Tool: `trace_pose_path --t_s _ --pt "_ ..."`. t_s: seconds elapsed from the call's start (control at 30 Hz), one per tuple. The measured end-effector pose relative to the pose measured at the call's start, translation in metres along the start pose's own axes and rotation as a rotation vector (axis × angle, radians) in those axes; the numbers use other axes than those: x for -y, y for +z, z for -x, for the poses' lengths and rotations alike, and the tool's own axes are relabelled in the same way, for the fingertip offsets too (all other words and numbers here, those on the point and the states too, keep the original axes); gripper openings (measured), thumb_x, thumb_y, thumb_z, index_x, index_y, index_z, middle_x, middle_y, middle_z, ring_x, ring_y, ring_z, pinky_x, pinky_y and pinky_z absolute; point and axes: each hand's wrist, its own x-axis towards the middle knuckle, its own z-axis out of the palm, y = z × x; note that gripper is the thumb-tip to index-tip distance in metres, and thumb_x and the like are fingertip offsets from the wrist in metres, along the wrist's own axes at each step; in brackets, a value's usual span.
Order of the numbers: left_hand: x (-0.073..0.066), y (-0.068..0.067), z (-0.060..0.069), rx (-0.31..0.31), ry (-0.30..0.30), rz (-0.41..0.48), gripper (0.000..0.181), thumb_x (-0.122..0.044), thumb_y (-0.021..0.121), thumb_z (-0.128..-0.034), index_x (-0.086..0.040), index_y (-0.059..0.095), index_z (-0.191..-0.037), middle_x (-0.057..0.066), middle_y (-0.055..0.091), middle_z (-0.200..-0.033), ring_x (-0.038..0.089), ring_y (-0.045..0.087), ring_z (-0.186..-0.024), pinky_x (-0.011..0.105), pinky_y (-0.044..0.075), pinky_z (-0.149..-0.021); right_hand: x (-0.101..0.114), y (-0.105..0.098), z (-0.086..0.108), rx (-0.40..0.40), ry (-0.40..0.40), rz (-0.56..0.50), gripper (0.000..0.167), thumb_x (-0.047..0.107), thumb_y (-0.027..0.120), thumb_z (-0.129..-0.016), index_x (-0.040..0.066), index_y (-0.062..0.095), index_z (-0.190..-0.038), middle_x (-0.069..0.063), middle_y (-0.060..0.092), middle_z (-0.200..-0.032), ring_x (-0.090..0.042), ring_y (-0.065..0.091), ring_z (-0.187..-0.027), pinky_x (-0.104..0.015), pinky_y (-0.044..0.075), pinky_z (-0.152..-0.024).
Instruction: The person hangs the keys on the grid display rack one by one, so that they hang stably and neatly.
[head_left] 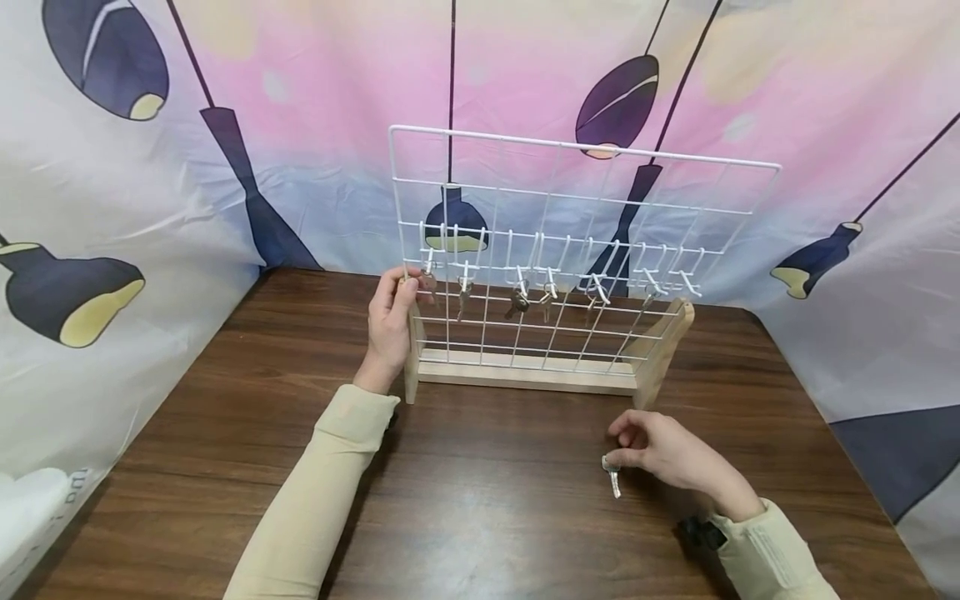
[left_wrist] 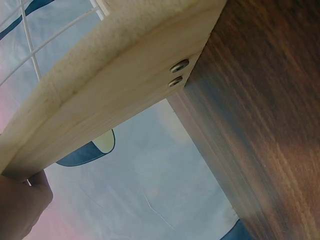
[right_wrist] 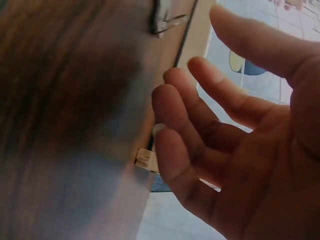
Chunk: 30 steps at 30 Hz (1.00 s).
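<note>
A white wire grid rack with a wooden base stands on the table. My left hand grips the top of its left wooden side, and the left wrist view shows the fingers at that side panel. Small keys hang from several of the white hooks on the grid. In front of the rack's right end, my right hand is low over the table beside a silver key. From the right wrist, its fingers look loosely bent, and the blurred key appears apart from them.
The brown wooden table reaches back to a patterned curtain. The rack's right wooden side rises just behind my right hand. A white packet is partly visible at the left edge.
</note>
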Motion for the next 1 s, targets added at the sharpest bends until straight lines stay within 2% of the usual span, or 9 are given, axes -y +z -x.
trace_pose_path --t_s 0.17,0.3,0.37,0.6,0.8,1.0 --pt "0.0 -0.0014 0.0002 0.011 0.007 0.003 0.019 -0.008 0.043 -0.1024 0.006 0.053 -0.11 0.005 0.058 -0.096 0.022 0.058 -0.085 0.034 0.054 -0.078 -0.001 0.007 -0.0021 0.035 0.039 0.043 0.035 0.033 0.081 -0.079 0.009 0.063 -0.098 0.002 0.056 -0.081 -0.013 0.052 -0.073 -0.024 0.046 -0.062" --pt "-0.0002 -0.0015 0.0003 0.009 0.014 0.011 0.016 -0.008 0.043 -0.1022 -0.001 0.056 -0.109 0.004 0.059 -0.097 0.019 0.059 -0.086 0.035 0.054 -0.077 -0.0022 0.0095 -0.0047 0.046 0.014 0.065 0.033 0.031 0.081 -0.079 0.009 0.063 -0.096 0.004 0.055 -0.077 -0.011 0.052 -0.069 -0.024 0.046 -0.059" --pt "-0.0002 -0.0013 0.0 0.007 0.013 0.014 0.016 -0.007 0.043 -0.1021 -0.001 0.056 -0.109 0.004 0.059 -0.097 0.019 0.059 -0.086 0.034 0.054 -0.078 -0.0018 0.0094 -0.0052 0.052 0.002 0.072 0.032 0.03 0.081 -0.079 0.009 0.062 -0.094 0.004 0.055 -0.076 -0.01 0.052 -0.068 -0.023 0.046 -0.058" --pt "-0.0005 -0.0014 0.0012 0.0 -0.004 -0.001 0.016 -0.007 0.043 -0.1023 0.002 0.055 -0.109 0.006 0.058 -0.097 0.028 0.057 -0.087 0.044 0.053 -0.079 -0.002 0.0054 -0.0029 0.11 0.004 0.062 0.031 0.028 0.081 -0.079 0.009 0.061 -0.093 0.005 0.056 -0.074 -0.01 0.053 -0.065 -0.024 0.046 -0.055" --pt "0.0018 -0.0024 0.0003 -0.004 -0.011 0.015 0.017 -0.007 0.044 -0.1021 0.004 0.054 -0.109 0.006 0.057 -0.097 0.029 0.057 -0.086 0.03 0.055 -0.078 -0.0037 0.0036 -0.0016 0.129 -0.02 0.063 0.027 0.021 0.081 -0.08 0.009 0.06 -0.091 0.006 0.057 -0.075 -0.008 0.053 -0.067 -0.022 0.047 -0.056" --pt "0.0009 -0.0024 0.0003 -0.001 -0.013 0.008 0.018 -0.007 0.043 -0.1023 0.006 0.053 -0.11 0.006 0.057 -0.097 0.03 0.058 -0.086 0.032 0.055 -0.079 -0.0035 0.004 -0.001 0.123 -0.046 0.068 0.02 0.015 0.078 -0.082 0.008 0.06 -0.09 0.006 0.056 -0.074 -0.006 0.053 -0.067 -0.022 0.047 -0.056"
